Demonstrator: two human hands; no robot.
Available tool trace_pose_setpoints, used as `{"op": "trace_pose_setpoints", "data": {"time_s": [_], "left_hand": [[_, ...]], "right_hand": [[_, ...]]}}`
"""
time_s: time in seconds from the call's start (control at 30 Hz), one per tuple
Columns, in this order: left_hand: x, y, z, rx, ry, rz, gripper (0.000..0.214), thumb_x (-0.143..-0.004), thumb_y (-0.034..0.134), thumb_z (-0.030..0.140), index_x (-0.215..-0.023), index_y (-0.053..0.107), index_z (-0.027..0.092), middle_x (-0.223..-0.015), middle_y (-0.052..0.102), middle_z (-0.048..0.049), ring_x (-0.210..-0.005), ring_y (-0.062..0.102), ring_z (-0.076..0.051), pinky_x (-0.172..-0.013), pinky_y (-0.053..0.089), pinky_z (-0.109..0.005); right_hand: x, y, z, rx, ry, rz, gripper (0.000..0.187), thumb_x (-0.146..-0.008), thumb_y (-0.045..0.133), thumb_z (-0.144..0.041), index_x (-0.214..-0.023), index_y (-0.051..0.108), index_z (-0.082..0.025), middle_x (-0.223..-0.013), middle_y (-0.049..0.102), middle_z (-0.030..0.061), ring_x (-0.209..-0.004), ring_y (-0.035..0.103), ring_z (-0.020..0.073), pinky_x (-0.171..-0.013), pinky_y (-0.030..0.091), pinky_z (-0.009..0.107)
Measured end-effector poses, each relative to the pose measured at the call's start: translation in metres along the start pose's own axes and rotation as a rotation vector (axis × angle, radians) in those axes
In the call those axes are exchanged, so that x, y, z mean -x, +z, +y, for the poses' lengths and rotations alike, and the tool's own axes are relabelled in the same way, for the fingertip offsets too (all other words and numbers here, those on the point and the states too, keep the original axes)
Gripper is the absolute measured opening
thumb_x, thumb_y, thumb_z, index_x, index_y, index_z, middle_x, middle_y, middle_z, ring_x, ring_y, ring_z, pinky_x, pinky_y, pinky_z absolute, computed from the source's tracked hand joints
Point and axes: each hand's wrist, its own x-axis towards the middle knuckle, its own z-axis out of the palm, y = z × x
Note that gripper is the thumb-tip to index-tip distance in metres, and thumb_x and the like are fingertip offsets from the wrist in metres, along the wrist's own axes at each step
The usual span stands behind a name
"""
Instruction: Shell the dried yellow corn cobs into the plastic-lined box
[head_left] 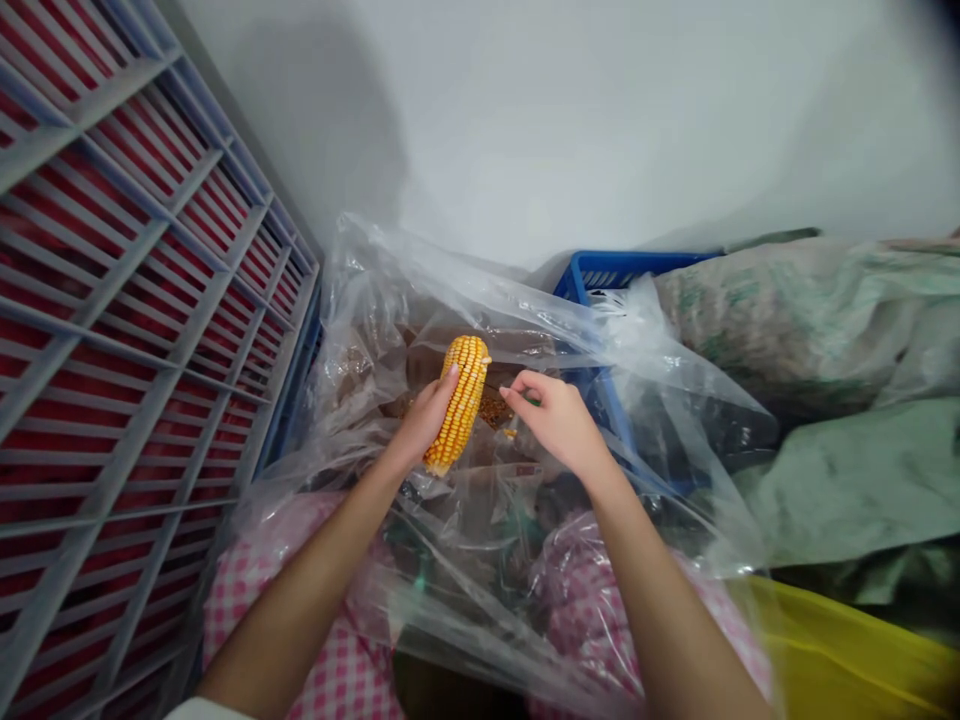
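Observation:
My left hand [429, 415] is closed around a cob of dried yellow corn [463, 395], tilted with its top away from me. One paler kernel stands out at the cob's upper right edge. To the right of the cob, apart from it, my right hand [551, 415] has thumb and forefinger drawn together in a pinch. Whether anything small is between those fingertips I cannot make out. Just below them is a small yellow piece, seemingly kernels [510, 433]. Both hands are over a large clear plastic bag [480, 540] with loose kernels [493, 408] inside it.
A tall grey-blue slatted crate [165, 300] with red behind its slats stands at the left. At the right are a blue basket [581, 275], pale woven sacks [825, 310] and something yellow [855, 640]. A white wall [562, 120] rises behind. The bag spreads over pink checked legs [337, 640].

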Motion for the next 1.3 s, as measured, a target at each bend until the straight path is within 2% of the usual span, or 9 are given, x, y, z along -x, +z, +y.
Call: {"op": "trace_pose_setpoints", "data": {"time_s": [0.17, 0.33, 0.47, 0.9, 1.3], "left_hand": [[0.0, -0.004, 0.001, -0.094, 0.05, 0.003, 0.056, -0.069, 0.048, 0.062, -0.095, 0.062, 0.014, -0.081, 0.064, -0.0055, -0.071, 0.056, -0.017, -0.064, 0.039, -0.027], [0.002, -0.001, 0.003, -0.165, 0.032, -0.023, 0.055, -0.071, 0.047, 0.061, -0.092, 0.062, 0.013, -0.081, 0.063, -0.0061, -0.073, 0.055, -0.017, -0.067, 0.038, -0.027], [0.006, 0.004, 0.007, -0.097, 0.029, -0.055, 0.056, -0.073, 0.044, 0.06, -0.098, 0.061, 0.013, -0.081, 0.063, -0.006, -0.074, 0.055, -0.017, -0.069, 0.039, -0.028], [0.007, 0.002, 0.011, -0.033, -0.01, -0.073, 0.054, -0.071, 0.046, 0.062, -0.09, 0.062, 0.014, -0.066, 0.061, -0.0036, -0.065, 0.055, -0.016, -0.062, 0.039, -0.027], [0.005, -0.001, 0.005, -0.119, 0.043, -0.062, 0.057, -0.074, 0.042, 0.061, -0.097, 0.061, 0.014, -0.084, 0.064, -0.0064, -0.073, 0.055, -0.017, -0.066, 0.038, -0.027]], "right_hand": [[0.001, -0.009, 0.0, -0.024, -0.01, -0.082, 0.024, -0.078, 0.046, -0.035, -0.061, 0.049, -0.019, -0.052, 0.046, -0.0045, -0.05, 0.036, 0.0086, -0.052, 0.025, 0.021], [0.0, -0.019, 0.002, -0.052, 0.005, -0.174, 0.025, -0.076, 0.048, -0.035, -0.059, 0.047, -0.018, -0.051, 0.044, -0.0052, -0.048, 0.034, 0.0074, -0.05, 0.024, 0.021], [0.001, -0.023, 0.003, -0.08, 0.027, -0.169, 0.026, -0.077, 0.049, -0.038, -0.059, 0.046, -0.018, -0.05, 0.042, -0.0059, -0.046, 0.031, 0.0064, -0.05, 0.023, 0.022], [0.001, -0.021, 0.0, -0.066, 0.016, -0.161, 0.027, -0.077, 0.049, -0.038, -0.059, 0.047, -0.018, -0.05, 0.043, -0.0055, -0.047, 0.033, 0.0069, -0.051, 0.024, 0.022], [0.003, -0.018, -0.003, -0.061, 0.019, -0.158, 0.025, -0.077, 0.048, -0.036, -0.06, 0.047, -0.018, -0.052, 0.045, -0.0054, -0.048, 0.036, 0.0078, -0.05, 0.024, 0.022]]}}
